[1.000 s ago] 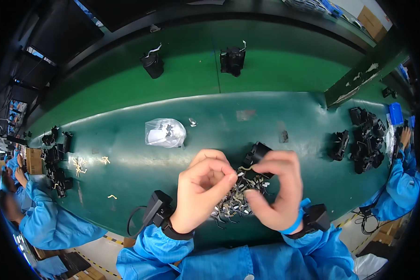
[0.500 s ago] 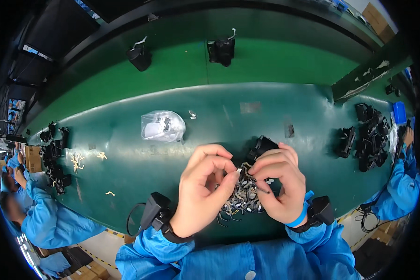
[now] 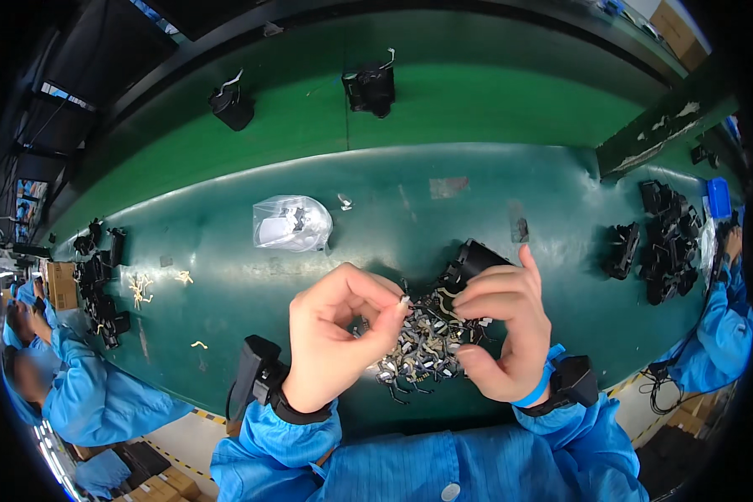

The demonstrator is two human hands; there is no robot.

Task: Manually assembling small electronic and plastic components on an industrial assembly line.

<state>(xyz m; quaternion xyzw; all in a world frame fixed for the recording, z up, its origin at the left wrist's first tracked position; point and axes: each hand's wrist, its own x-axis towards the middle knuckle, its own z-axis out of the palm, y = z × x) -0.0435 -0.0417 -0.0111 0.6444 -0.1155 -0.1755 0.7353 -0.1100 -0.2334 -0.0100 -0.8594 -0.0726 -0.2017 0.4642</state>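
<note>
My left hand (image 3: 343, 339) is closed in a pinch, with a small white piece (image 3: 404, 302) showing at the thumb and index fingertips. The rest of that piece is hidden or too small to make out. Below and between my hands lies a heap of short cables with small connectors (image 3: 422, 343). Over the heap's right side hovers my right hand (image 3: 510, 335), its thumb and fingers apart and nothing visibly between them. Just beyond it, a black plastic unit (image 3: 475, 258) rests on the green table, partly covered by my right fingers.
A clear bag of white parts (image 3: 293, 226) lies past my left hand. Black units are piled at the far right (image 3: 668, 243) and left (image 3: 100, 293). Cream-coloured pieces (image 3: 140, 290) are scattered leftward. Two black units (image 3: 370, 89) stand at the back. Co-workers sit at both sides.
My left hand has moved left and slightly nearer with the white piece. My right hand's thumb and fingers have spread apart, uncovering more of the cable heap.
</note>
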